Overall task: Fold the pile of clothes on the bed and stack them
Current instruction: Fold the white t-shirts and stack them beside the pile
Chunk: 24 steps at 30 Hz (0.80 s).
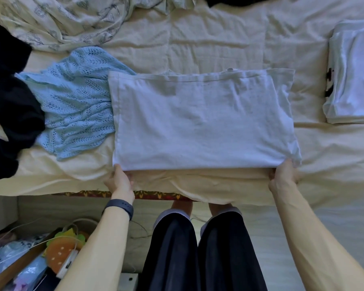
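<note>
Both near corners of the half-folded white shirt [202,122], at frame centre on the bed [208,38], are pinched: one by the left grip [119,179], one by the right grip [284,175]. Next, I judge, the near edge folds away; then the shirt joins the folded pile [353,80] at right.

Two hands [119,180] [284,175], one white shirt [202,122], one blue knit [76,101]

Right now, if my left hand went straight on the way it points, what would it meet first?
The folded white cloth garment: your left hand grips its near left corner and points across it. Depth is unclear, so it might slip underneath.
</note>
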Available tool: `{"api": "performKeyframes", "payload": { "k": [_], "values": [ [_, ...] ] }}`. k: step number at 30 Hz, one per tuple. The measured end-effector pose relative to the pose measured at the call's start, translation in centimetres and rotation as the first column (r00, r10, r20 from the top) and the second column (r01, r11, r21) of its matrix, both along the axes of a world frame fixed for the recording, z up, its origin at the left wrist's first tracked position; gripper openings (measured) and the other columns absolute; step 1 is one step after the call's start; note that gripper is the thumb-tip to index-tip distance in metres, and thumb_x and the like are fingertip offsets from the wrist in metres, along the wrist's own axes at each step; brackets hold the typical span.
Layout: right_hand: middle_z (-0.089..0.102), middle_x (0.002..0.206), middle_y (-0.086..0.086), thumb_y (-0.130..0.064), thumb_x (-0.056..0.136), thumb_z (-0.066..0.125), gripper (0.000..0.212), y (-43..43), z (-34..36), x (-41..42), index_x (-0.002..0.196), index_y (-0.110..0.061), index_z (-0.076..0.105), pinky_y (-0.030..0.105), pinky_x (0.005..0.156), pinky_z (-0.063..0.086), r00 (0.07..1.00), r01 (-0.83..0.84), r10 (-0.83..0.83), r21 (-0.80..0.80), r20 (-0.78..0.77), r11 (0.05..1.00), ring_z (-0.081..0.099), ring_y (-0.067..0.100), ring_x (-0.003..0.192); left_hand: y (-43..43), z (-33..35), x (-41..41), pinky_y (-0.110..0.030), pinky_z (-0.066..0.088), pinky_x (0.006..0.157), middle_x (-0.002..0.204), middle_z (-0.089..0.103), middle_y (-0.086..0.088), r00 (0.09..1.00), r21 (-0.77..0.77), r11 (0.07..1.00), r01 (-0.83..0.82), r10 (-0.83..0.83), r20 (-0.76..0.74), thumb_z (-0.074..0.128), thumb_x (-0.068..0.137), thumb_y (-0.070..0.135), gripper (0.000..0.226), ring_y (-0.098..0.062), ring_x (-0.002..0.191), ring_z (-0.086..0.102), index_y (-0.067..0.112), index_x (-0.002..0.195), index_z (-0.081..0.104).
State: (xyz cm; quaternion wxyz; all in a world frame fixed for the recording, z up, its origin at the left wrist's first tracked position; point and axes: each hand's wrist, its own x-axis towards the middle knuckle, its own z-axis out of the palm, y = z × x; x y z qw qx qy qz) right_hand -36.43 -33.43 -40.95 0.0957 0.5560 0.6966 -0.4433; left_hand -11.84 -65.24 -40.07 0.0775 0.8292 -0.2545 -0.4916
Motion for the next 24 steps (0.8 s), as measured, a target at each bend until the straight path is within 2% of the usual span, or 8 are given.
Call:
{"api": "performKeyframes", "payload": {
  "k": [3,5,9,12,14,16,20,24],
  "values": [
    [0.049,0.135,0.026,-0.027,0.096,0.06,0.03,-1.4,1.1,2.0,0.117,-0.01,0.047,0.039,0.105,0.04,0.971,-0.238,0.231,0.292,0.057,0.926,0.051,0.04,0.125,2.5,0.4,-0.5,-0.05,0.044,0.103,0.146,0.04,-0.016,0.85,-0.191,0.861,0.472,-0.386,0.359,0.061,0.096,0.035,0.052,-0.035,0.125,0.047,0.013,0.14,0.041],
    [0.052,0.126,0.027,-0.026,0.095,0.061,0.031,-3.8,1.8,4.4,0.114,-0.004,0.05,0.044,0.103,0.038,0.834,-0.519,0.551,0.298,-0.026,0.801,0.051,0.043,0.118,5.1,0.9,-1.7,-0.055,0.03,0.114,0.154,0.031,-0.017,0.546,-0.249,0.49,0.835,-0.691,0.473,0.063,0.094,0.034,0.059,-0.038,0.139,0.034,0.014,0.144,0.04],
    [0.052,0.143,0.013,-0.031,0.097,0.056,0.044,-10.6,0.9,7.4,0.136,-0.011,0.056,0.044,0.106,0.037,0.087,-0.902,0.994,0.418,-0.062,0.105,0.046,0.033,0.133,7.7,-1.8,-5.6,-0.051,0.003,0.121,0.168,0.011,-0.004,-0.154,-0.15,-0.254,0.955,-0.863,0.481,0.044,0.099,0.049,0.068,-0.025,0.154,0.008,0.026,0.159,0.023],
    [0.024,0.168,0.006,-0.039,0.104,0.041,0.056,-14.0,-2.5,6.3,0.158,-0.024,0.036,0.049,0.121,0.015,-0.361,-0.819,0.932,0.463,0.042,-0.338,0.019,0.026,0.156,6.2,-5.4,-7.1,-0.052,-0.003,0.122,0.168,-0.004,0.005,-0.377,-0.067,-0.467,0.882,-0.783,0.495,0.022,0.101,0.059,0.063,-0.019,0.155,-0.003,0.04,0.159,0.004],
    [0.006,0.171,0.002,-0.049,0.105,0.033,0.062,-13.0,-5.4,3.2,0.162,-0.032,0.018,0.053,0.124,0.002,-0.505,-0.723,0.84,0.433,0.199,-0.538,0.002,0.022,0.158,3.1,-7.4,-6.8,-0.051,-0.002,0.122,0.168,-0.002,0.006,-0.428,-0.015,-0.515,0.857,-0.727,0.537,0.019,0.1,0.062,0.061,-0.019,0.155,0.003,0.045,0.158,0.005],
    [-0.01,0.17,-0.002,-0.062,0.103,0.021,0.065,-10.1,-7.5,-0.9,0.16,-0.039,-0.001,0.055,0.124,-0.007,-0.451,-0.745,0.811,0.344,0.372,-0.572,-0.017,0.015,0.155,-1.0,-8.4,-5.1,-0.048,-0.008,0.121,0.168,0.002,0.006,-0.409,0.069,-0.461,0.885,-0.697,0.588,0.018,0.1,0.064,0.062,-0.02,0.154,0.008,0.043,0.158,0.011],
    [-0.01,0.171,-0.003,-0.067,0.097,0.011,0.073,-5.2,-7.1,-6.8,0.162,-0.038,0.001,0.059,0.122,-0.009,-0.025,-0.895,0.855,0.369,0.518,-0.249,-0.019,0.012,0.155,-6.9,-7.2,-3.0,-0.046,-0.024,0.117,0.168,-0.006,0.003,-0.364,0.185,-0.324,0.928,-0.67,0.648,0.01,0.101,0.063,0.063,-0.023,0.155,-0.004,0.04,0.159,0.006],
    [-0.006,0.171,0.003,-0.063,0.094,0.016,0.076,-9.3,-5.2,-5.5,0.163,-0.033,0.006,0.058,0.122,-0.011,-0.037,-0.895,0.885,0.379,0.465,-0.236,-0.012,0.02,0.157,-3.3,-6.2,-9.6,-0.052,-0.015,0.119,0.169,0.002,-0.003,-0.337,-0.002,-0.461,0.887,-0.652,0.679,0.026,0.099,0.055,0.066,-0.026,0.155,0.004,0.033,0.16,0.014]
  ]
}}
